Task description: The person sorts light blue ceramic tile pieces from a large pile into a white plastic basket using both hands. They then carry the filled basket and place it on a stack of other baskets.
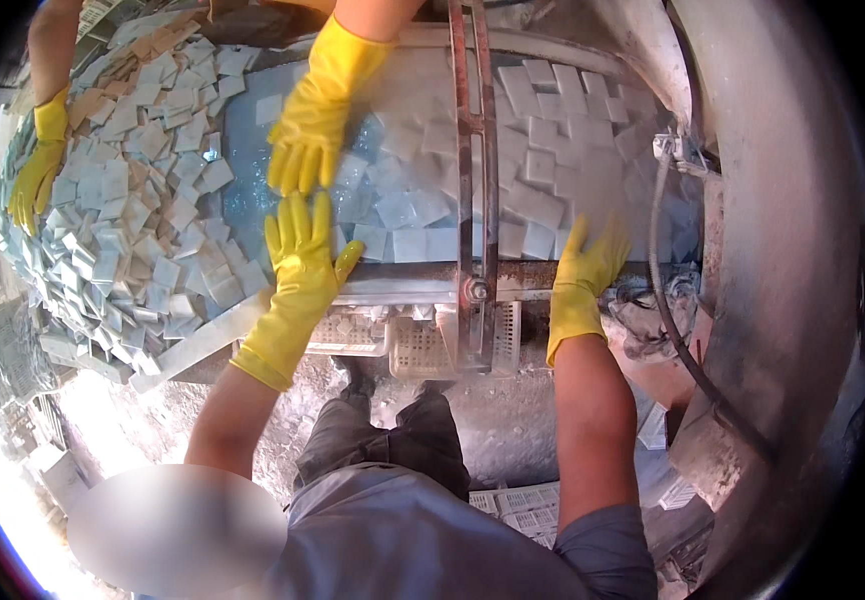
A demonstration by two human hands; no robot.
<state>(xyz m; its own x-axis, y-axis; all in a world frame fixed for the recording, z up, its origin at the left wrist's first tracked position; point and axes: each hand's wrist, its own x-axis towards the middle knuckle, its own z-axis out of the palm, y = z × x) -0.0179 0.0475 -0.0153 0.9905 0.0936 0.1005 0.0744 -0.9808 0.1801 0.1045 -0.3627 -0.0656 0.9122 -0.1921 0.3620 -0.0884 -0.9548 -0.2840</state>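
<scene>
A white slotted crate (423, 345) under the worktop (393, 290) holds pale tiles. Our left hand (298, 255) lies flat, fingers spread, on wet square tiles (408, 215); our right hand (588, 265) rests open at their near edge, gripping nothing

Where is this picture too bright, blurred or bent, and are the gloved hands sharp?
Head view: strong glare washes out the lower left corner; a smeared blur patch sits beside it; the rusty vertical metal bar bows from fisheye distortion; the left hand and right hand in yellow rubber gloves look fairly sharp; the pale square tiles soften toward the rim.
</scene>
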